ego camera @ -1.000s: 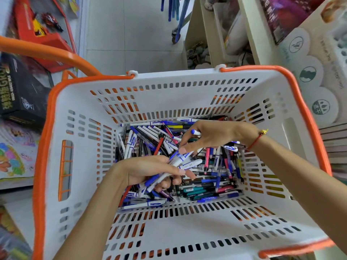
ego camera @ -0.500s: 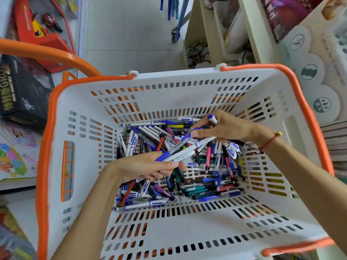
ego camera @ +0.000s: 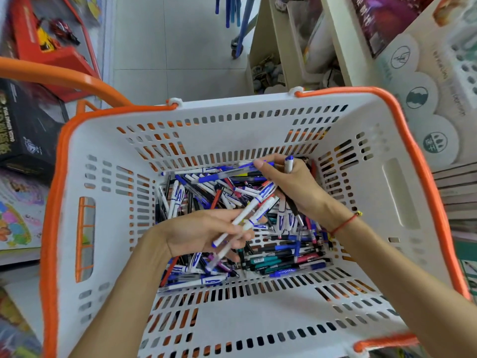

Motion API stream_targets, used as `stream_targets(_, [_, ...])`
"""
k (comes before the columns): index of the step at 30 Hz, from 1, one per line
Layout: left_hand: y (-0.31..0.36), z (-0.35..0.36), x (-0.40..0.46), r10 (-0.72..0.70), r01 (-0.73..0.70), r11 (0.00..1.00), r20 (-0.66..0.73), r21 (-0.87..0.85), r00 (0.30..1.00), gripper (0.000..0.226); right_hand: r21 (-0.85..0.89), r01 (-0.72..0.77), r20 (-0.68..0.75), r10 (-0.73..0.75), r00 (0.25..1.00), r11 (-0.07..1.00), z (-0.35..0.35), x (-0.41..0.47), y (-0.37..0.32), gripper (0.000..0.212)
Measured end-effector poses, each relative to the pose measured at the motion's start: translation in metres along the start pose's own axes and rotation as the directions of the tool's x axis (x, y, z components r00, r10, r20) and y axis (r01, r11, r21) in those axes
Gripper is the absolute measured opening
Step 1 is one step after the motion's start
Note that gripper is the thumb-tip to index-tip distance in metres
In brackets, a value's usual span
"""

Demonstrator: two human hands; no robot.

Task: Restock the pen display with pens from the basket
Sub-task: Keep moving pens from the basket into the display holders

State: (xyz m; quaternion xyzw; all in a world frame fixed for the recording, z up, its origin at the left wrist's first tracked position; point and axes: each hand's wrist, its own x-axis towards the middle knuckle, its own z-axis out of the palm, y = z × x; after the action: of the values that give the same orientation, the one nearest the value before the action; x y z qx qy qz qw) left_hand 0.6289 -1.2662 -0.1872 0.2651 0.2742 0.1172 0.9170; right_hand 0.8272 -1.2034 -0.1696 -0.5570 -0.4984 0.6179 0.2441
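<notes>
A white slotted basket [ego camera: 108,228] with an orange rim holds a loose heap of pens [ego camera: 281,259] in blue, white, red, teal and black. My left hand [ego camera: 204,232] is low in the basket and grips a bundle of white-and-blue pens [ego camera: 253,215] that slant up to the right. My right hand [ego camera: 294,184] reaches to the far side of the heap with curled fingers. It holds a white pen with a blue cap [ego camera: 288,164] upright and touches a blue pen [ego camera: 232,175] lying along the back wall. The pen display is out of view.
An orange handle [ego camera: 64,78] arches over the basket's left side. Boxed toys [ego camera: 25,125] are stacked to the left. Cream shelving [ego camera: 340,42] and a white holed panel with round labels [ego camera: 423,99] stand to the right. Tiled floor [ego camera: 175,47] lies beyond.
My right hand has moved toward the basket's back wall, the blue-capped pen still in its fingers. My left hand has lifted its bundle a little higher out of the heap.
</notes>
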Motion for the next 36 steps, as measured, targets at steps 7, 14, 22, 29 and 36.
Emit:
stream_targets(7, [-0.002, 0.001, 0.015, 0.016, -0.08, 0.983, -0.353, -0.165, 0.935, 0.029, 0.171, -0.135, -0.269, 0.178, 0.947, 0.976, -0.003, -0.002, 0.01, 0.021])
stream_targets(14, [0.001, 0.002, 0.018, 0.245, -0.489, 0.866, -0.765, -0.102, 0.595, 0.043, 0.194, -0.285, -0.036, 0.297, 0.954, 0.939, 0.022, -0.023, 0.013, 0.025])
stream_targets(22, [-0.001, -0.003, 0.019, 0.23, -0.489, 0.871, -0.844, -0.043, 0.484, 0.037, 0.178, -0.43, 0.227, 0.389, 0.893, 0.885, 0.022, -0.026, 0.02, 0.029])
stream_targets(29, [0.006, -0.005, 0.01, 0.256, -0.66, 0.714, -0.792, -0.232, 0.555, 0.026, 0.427, -0.575, 0.488, 0.358, 0.796, 0.697, -0.001, -0.02, 0.029, 0.046])
stream_targets(36, [-0.001, -0.014, 0.007, 0.251, -0.527, 0.844, -0.792, -0.103, 0.557, 0.025, 0.024, -0.603, 0.379, 0.551, 0.744, 0.797, 0.011, -0.025, 0.015, 0.036])
